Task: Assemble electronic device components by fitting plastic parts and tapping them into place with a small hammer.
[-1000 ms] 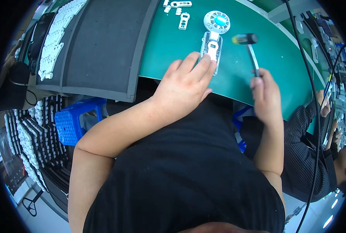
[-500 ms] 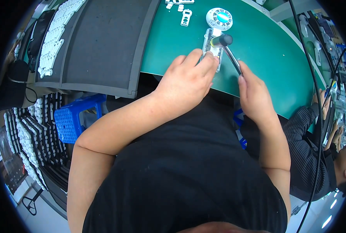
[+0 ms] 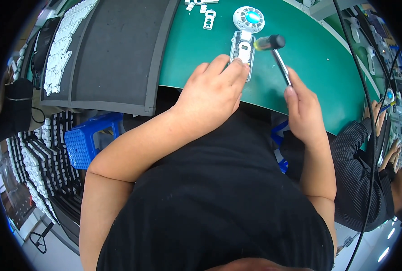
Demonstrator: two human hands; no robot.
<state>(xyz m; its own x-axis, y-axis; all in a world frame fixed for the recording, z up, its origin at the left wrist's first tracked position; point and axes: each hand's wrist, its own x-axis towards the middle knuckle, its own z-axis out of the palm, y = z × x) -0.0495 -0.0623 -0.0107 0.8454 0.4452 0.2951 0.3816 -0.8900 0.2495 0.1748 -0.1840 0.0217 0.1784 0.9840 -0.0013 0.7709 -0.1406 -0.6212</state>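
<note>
A white handheld fan with a round head and a shiny blue centre lies on the green tabletop. Its handle sits in a clear plastic holder. My left hand has its fingers closed on the lower end of the handle and holder, hiding that end. A small white cover shows on the handle just beyond my fingertips. In my right hand is a hammer, gripped by its metal shaft. Its black and yellowish head hovers to the right of the holder, apart from it.
A loose white cover and several small white parts lie farther back. To the left stands a dark grey tray, with white parts beyond. A blue stool is below. At right hangs a black cable, near a co-worker's striped sleeve.
The hammer has moved right, off the handle, uncovering the white cover there. My right hand shifted right with it. My left hand keeps its grip on the fan.
</note>
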